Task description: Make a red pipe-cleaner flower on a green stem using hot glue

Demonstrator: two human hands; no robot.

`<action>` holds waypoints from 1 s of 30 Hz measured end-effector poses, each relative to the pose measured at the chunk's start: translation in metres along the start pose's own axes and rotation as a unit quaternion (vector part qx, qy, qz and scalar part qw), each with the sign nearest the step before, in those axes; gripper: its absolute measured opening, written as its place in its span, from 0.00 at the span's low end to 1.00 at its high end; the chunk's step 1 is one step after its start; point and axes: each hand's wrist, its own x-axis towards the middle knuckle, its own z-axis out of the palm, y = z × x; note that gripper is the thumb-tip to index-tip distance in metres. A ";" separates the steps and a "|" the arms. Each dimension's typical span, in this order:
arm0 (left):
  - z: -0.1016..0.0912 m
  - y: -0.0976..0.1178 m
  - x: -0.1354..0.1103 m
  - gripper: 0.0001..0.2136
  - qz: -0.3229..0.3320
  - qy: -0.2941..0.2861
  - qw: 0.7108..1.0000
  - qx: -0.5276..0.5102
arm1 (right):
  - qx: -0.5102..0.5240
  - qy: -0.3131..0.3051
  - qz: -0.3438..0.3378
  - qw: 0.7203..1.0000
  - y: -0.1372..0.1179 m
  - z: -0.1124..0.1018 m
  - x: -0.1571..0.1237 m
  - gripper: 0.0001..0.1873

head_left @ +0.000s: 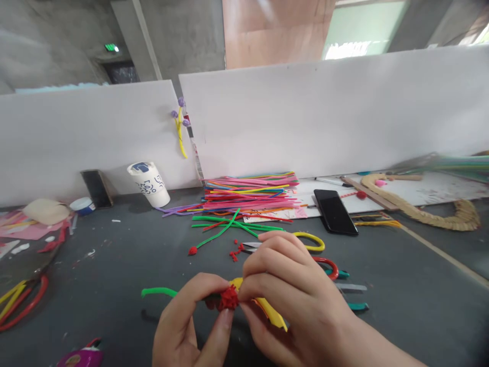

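Observation:
Between the thumb and forefinger of my left hand [193, 321] is a ruffled red flower head [229, 297]. A green pipe cleaner [158, 292] sticks out to the left behind that hand, probably its stem. My right hand [286, 285] pinches the flower's right edge with closed fingertips. Partly hidden behind the hands lies a yellow object [273, 312] whose kind I cannot make out. Just beyond, scissors with yellow and red handles [313, 240] lie beside small red scraps [235, 254]. A finished-looking red bud [192, 251] on a green stem rests farther left.
A pile of coloured pipe cleaners [252, 193] lies at the back, near a paper cup [148, 183] and a black phone [335, 211]. More scissors [26, 300] lie at left, above a purple object [81, 358]. White panels [324, 122] stand behind the table.

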 end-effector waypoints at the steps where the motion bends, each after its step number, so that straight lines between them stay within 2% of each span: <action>1: -0.001 -0.001 0.000 0.12 0.005 -0.003 1.000 0.000 | -0.002 -0.002 -0.003 1.000 0.000 0.000 0.000 0.09; 8: -0.004 -0.003 0.005 0.13 0.034 -0.024 0.999 0.016 | -0.027 -0.019 -0.016 0.999 0.003 0.004 0.000 0.11; 16: -0.003 -0.001 0.008 0.13 -0.007 -0.036 0.999 0.021 | -0.077 -0.043 -0.079 0.993 0.010 0.006 -0.002 0.11; 20: -0.003 0.000 0.009 0.10 -0.023 -0.033 0.999 0.030 | -0.074 -0.049 -0.072 0.993 0.011 0.006 -0.001 0.11; 23: -0.004 0.002 0.009 0.07 -0.046 -0.030 0.998 0.029 | 0.007 -0.046 -0.009 0.999 0.011 0.001 0.000 0.08; 25: -0.004 0.002 0.009 0.06 -0.063 -0.031 0.997 0.019 | 0.112 -0.041 0.079 0.990 0.012 -0.003 0.002 0.06; 27: -0.005 0.002 0.009 0.06 -0.082 -0.037 0.996 -0.001 | 0.231 -0.059 0.202 0.950 0.016 -0.006 0.003 0.04; 29: -0.005 0.001 0.009 0.07 -0.098 -0.045 0.994 -0.026 | 0.334 -0.090 0.301 0.889 0.019 -0.005 0.004 0.04; 30: -0.005 0.000 0.009 0.07 -0.104 -0.047 0.993 -0.038 | 0.377 -0.106 0.329 0.860 0.021 -0.003 0.004 0.04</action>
